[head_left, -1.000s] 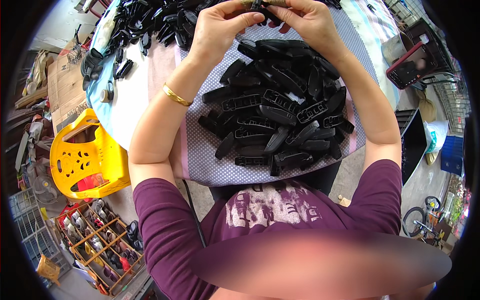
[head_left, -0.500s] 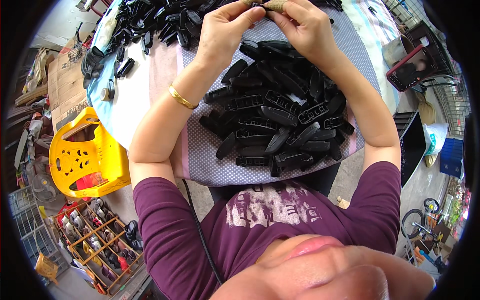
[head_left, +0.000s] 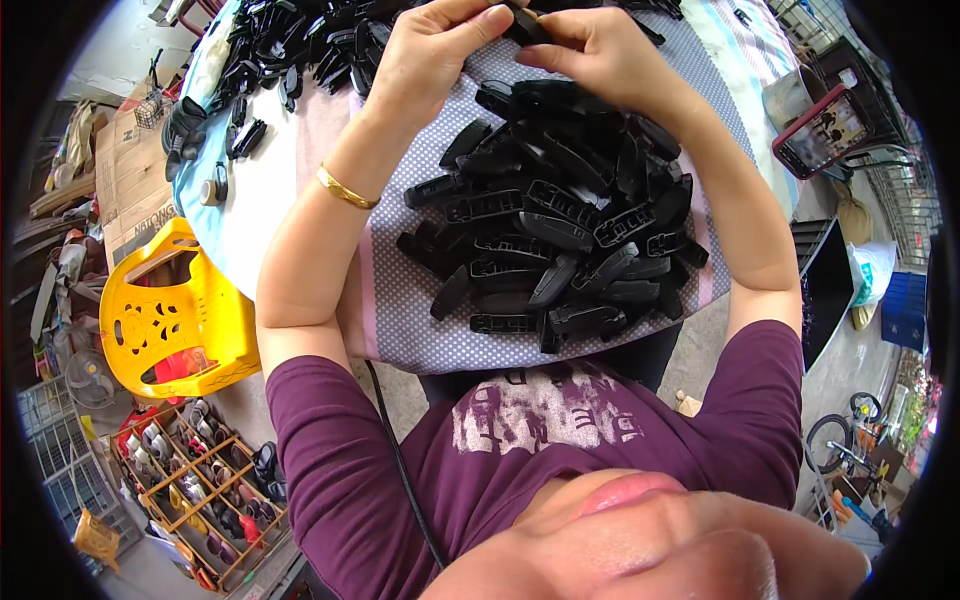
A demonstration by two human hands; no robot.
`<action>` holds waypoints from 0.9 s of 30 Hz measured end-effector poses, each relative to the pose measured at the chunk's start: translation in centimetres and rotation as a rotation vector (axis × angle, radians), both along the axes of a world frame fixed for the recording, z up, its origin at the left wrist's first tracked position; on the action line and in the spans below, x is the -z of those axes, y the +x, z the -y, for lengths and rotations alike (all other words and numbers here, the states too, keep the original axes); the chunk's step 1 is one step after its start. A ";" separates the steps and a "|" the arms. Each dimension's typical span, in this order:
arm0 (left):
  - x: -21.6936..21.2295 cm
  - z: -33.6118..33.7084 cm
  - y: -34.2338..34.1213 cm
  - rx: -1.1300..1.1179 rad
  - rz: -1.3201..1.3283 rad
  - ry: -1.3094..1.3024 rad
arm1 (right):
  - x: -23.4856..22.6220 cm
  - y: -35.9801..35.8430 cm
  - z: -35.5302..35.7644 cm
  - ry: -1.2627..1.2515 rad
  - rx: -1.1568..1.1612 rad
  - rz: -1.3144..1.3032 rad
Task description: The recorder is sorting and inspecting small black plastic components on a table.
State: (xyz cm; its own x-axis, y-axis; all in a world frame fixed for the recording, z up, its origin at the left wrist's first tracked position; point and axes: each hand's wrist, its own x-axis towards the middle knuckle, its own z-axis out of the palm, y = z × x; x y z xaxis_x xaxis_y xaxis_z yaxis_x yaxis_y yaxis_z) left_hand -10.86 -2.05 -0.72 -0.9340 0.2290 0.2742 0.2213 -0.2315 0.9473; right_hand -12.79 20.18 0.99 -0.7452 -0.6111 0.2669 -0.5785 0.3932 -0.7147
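At the top edge of the view both my hands meet over one black plastic part (head_left: 526, 27), long and curved like those in the piles. My left hand (head_left: 435, 45), with a gold bangle on its wrist, pinches the part's upper left side. Thumb and fingers of my right hand (head_left: 600, 55) close on it from the other side. The upper fingertips are partly cut off by the picture's edge. Below my hands, between my forearms, lies a heap of black plastic parts (head_left: 557, 230), some with their hollow, ribbed side up.
A larger pile of black parts (head_left: 310, 45) covers the table's far left. A dotted cloth (head_left: 400, 330) lies on the table. A phone (head_left: 822, 130) stands at the right edge. A yellow plastic chair (head_left: 180, 310) and a shoe rack (head_left: 205, 490) are on the left.
My hands have moved slightly apart and shifted, my left forearm a little to the left. The black part between them now shows more. The heap looks the same.
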 end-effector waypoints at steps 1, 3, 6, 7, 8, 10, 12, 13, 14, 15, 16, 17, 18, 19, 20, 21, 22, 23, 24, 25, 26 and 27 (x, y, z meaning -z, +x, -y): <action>-0.7 0.3 0.0 -0.020 0.071 -0.217 | -1.6 -0.7 -0.7 0.105 -0.074 0.170; -2.3 0.2 0.4 -0.032 0.140 -0.434 | -0.8 -3.0 -2.9 -0.175 -0.122 0.076; -4.4 0.0 2.9 0.336 -0.369 -0.618 | 1.3 -7.0 -7.2 0.062 0.237 -0.189; -5.1 -0.1 3.4 0.412 -0.417 -0.764 | 1.8 -7.3 -7.9 0.301 0.374 -0.270; -5.3 -0.6 3.2 0.443 -0.416 -0.754 | 1.7 -7.2 -9.2 0.554 0.524 -0.356; -4.6 -1.6 2.4 0.379 -0.385 -0.712 | 2.9 -8.7 -11.0 0.583 0.487 -0.325; -3.2 -1.4 -0.2 0.157 -0.413 -0.826 | 2.8 -8.7 -9.8 0.626 0.430 -0.274; -2.5 -1.9 -1.5 -0.024 -0.509 -1.038 | 2.6 -8.3 -9.6 0.627 0.431 -0.270; -0.8 -1.2 -3.5 -0.132 -0.610 -1.078 | 2.2 -7.9 -9.0 0.592 0.426 -0.270; 0.6 -1.6 -5.4 -0.234 -0.979 -1.190 | 2.1 -7.8 -8.7 0.564 0.426 -0.265; 1.0 -3.1 -5.8 -0.260 -1.013 -1.164 | 2.7 -8.1 -9.3 0.570 0.435 -0.262; 1.1 -3.8 -5.9 -0.295 -1.044 -1.153 | 3.6 -8.8 -9.3 0.382 0.366 -0.265; 1.5 -4.3 -6.3 -0.297 -1.044 -1.159 | 4.3 -9.4 -9.4 0.195 0.295 -0.267; 2.1 -4.3 -7.1 -0.317 -1.013 -1.312 | 4.1 -9.3 -8.7 0.192 0.289 -0.268; 2.1 -4.8 -7.3 -0.331 -0.983 -1.455 | 3.6 -8.9 -8.0 0.148 0.269 -0.080; 2.1 -4.9 -7.2 -0.331 -0.985 -1.452 | 3.3 -8.8 -7.3 0.102 0.247 0.107; 1.3 -5.4 -6.5 -0.361 -0.983 -1.407 | 3.4 -8.7 -7.4 0.060 0.211 0.188; 0.7 -5.2 -5.8 -0.397 -0.972 -1.376 | 3.1 -8.1 -6.5 0.059 0.210 0.189; 0.8 -4.7 -5.6 -0.397 -0.970 -1.380 | 3.0 -7.2 -5.6 -0.091 0.177 0.245; 0.8 -3.9 -5.2 -0.408 -0.729 -1.121 | 2.6 -6.2 -4.5 -0.243 0.140 0.300; 0.6 -3.6 -4.8 -0.403 -0.492 -0.855 | 2.4 -5.5 -3.9 -0.245 0.141 0.302; 0.5 -3.2 -4.2 -0.360 -0.273 -0.720 | 2.2 -5.0 -3.4 -0.303 0.114 0.323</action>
State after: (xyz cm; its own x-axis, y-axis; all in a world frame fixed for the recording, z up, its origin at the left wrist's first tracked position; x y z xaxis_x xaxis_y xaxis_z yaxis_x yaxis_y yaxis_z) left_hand -15.01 1.13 -1.20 -0.9058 0.1353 0.4015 0.4077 0.5361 0.7392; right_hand -17.74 23.63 -1.17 -0.8777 -0.4502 0.1642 -0.2725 0.1871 -0.9438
